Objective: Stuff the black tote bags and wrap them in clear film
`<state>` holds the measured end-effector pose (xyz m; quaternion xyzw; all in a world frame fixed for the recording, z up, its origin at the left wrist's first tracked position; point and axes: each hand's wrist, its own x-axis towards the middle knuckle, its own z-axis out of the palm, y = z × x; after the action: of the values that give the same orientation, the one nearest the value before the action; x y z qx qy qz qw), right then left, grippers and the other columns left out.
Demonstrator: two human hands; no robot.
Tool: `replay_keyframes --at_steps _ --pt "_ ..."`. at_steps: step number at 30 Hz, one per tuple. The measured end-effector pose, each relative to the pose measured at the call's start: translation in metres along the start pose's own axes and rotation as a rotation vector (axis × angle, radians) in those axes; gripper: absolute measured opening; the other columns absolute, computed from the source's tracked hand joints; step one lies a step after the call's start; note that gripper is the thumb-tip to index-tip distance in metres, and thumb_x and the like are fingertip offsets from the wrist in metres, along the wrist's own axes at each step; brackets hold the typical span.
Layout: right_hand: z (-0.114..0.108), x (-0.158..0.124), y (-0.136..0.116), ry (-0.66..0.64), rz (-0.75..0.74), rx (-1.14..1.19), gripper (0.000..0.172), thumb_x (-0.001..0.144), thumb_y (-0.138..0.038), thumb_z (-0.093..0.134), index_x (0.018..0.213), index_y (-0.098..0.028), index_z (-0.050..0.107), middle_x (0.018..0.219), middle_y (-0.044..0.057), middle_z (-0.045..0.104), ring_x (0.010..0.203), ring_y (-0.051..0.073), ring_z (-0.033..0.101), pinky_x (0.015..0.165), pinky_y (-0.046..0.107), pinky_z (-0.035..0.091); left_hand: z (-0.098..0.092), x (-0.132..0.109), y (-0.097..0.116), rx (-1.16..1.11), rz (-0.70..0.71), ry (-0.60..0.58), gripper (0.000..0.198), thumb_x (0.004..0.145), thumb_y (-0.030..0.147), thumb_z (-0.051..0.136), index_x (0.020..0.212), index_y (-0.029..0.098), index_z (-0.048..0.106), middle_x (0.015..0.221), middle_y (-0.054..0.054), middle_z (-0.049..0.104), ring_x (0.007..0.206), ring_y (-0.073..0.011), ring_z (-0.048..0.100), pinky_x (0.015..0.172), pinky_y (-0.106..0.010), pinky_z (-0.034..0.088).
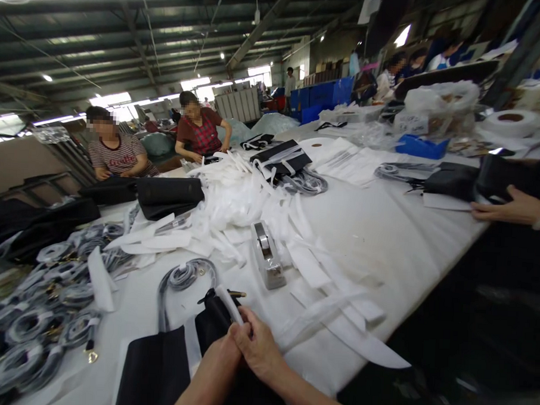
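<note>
We have both hands together over the black bag [153,370], which lies at the near side of the white table [362,236], directly beneath our wrists; our right hand [258,348] has its thumb and fingers pinched on the end of a white strip [228,303] that rises along the bag's dark upper part; our left hand [218,358] meets it from the side, its fingertips mostly hidden, so we cannot tell whether they grasp anything; just beyond the bag we see a coiled strap [181,277], and farther right a tape dispenser [267,256] amid loose white strips; a heap of wrapped coils [27,329] spreads at our left; at the table's right edge, a co-worker's hand [515,207] touches a black piece [499,176].
</note>
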<state>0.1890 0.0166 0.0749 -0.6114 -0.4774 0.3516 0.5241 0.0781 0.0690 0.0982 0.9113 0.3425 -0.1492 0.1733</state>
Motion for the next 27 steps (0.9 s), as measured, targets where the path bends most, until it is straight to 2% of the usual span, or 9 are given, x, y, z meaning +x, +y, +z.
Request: replay_keyframes --at_steps 5,8,13,17,19,21,23,25,27 --pt "0.015 0.001 0.03 0.048 -0.033 -0.011 0.062 0.081 -0.068 0.047 0.116 -0.019 0.061 0.107 0.01 0.067 0.101 0.027 0.06 0.091 0.037 0.045 0.012 -0.011 -0.022 -0.242 0.112 0.111 0.063 0.083 0.009 0.04 0.141 0.024 0.023 0.136 -0.011 0.05 0.121 -0.0211 0.052 0.1 -0.035 0.045" --pt "0.013 0.001 0.033 0.048 -0.001 -0.029 0.052 0.089 -0.063 0.039 0.096 -0.019 0.066 0.091 0.008 0.068 0.089 0.024 0.062 0.08 0.034 0.047 0.007 -0.016 -0.035 -0.326 0.147 0.164 0.061 0.079 0.006 0.043 0.135 0.025 0.029 0.132 -0.008 0.054 0.118 -0.0186 0.053 0.1 -0.034 0.045" --pt "0.014 0.004 0.031 0.122 0.057 -0.112 0.044 0.093 -0.054 0.037 0.077 -0.02 0.061 0.072 0.004 0.063 0.067 0.02 0.057 0.063 0.03 0.042 -0.039 -0.007 -0.045 0.106 0.169 0.16 0.038 0.081 0.006 0.041 0.111 0.027 0.054 0.116 -0.004 0.061 0.1 -0.0213 0.057 0.086 -0.037 0.047" --pt "0.017 0.004 0.032 0.189 0.052 -0.183 0.043 0.093 -0.051 0.037 0.068 -0.021 0.053 0.063 0.002 0.058 0.06 0.018 0.052 0.056 0.029 0.038 -0.061 0.008 -0.058 0.29 0.215 0.249 0.023 0.079 0.009 0.051 0.094 0.025 0.058 0.101 -0.002 0.063 0.113 -0.0274 0.048 0.102 -0.053 0.033" --pt "0.018 0.003 0.033 0.213 0.041 -0.211 0.042 0.094 -0.048 0.036 0.066 -0.022 0.051 0.061 0.002 0.057 0.058 0.017 0.051 0.055 0.029 0.037 -0.056 0.013 -0.068 0.285 0.304 0.272 0.025 0.073 0.003 0.052 0.088 0.023 0.056 0.095 0.0 0.062 0.12 -0.0263 0.043 0.108 -0.054 0.026" --pt "0.02 0.003 0.035 0.24 0.028 -0.246 0.04 0.095 -0.045 0.035 0.066 -0.022 0.051 0.06 0.002 0.057 0.057 0.017 0.052 0.055 0.029 0.038 -0.043 0.015 -0.078 0.26 0.363 0.31 0.029 0.071 -0.003 0.046 0.085 0.021 0.053 0.092 -0.001 0.061 0.113 -0.0231 0.046 0.104 -0.046 0.035" --pt "0.023 0.003 0.04 0.262 0.017 -0.29 0.039 0.095 -0.042 0.035 0.067 -0.022 0.052 0.061 0.002 0.059 0.057 0.017 0.054 0.056 0.029 0.04 -0.026 0.016 -0.087 0.222 0.37 0.39 0.032 0.072 -0.006 0.04 0.086 0.02 0.053 0.091 -0.004 0.06 0.101 -0.0219 0.05 0.091 -0.038 0.046" --pt "0.026 0.003 0.046 0.28 0.01 -0.34 0.037 0.094 -0.039 0.036 0.071 -0.02 0.057 0.063 0.004 0.062 0.06 0.019 0.058 0.058 0.029 0.042 -0.009 0.015 -0.094 0.178 0.361 0.491 0.032 0.076 -0.005 0.038 0.089 0.02 0.053 0.09 -0.005 0.059 0.096 -0.0225 0.051 0.084 -0.037 0.05" --pt "0.03 0.004 0.053 0.304 0.005 -0.38 0.032 0.093 -0.036 0.037 0.088 -0.018 0.063 0.073 0.007 0.068 0.066 0.021 0.063 0.064 0.03 0.046 0.004 0.014 -0.099 0.119 0.351 0.557 0.029 0.079 -0.001 0.039 0.092 0.02 0.053 0.095 -0.007 0.06 0.098 -0.0229 0.052 0.085 -0.038 0.052"
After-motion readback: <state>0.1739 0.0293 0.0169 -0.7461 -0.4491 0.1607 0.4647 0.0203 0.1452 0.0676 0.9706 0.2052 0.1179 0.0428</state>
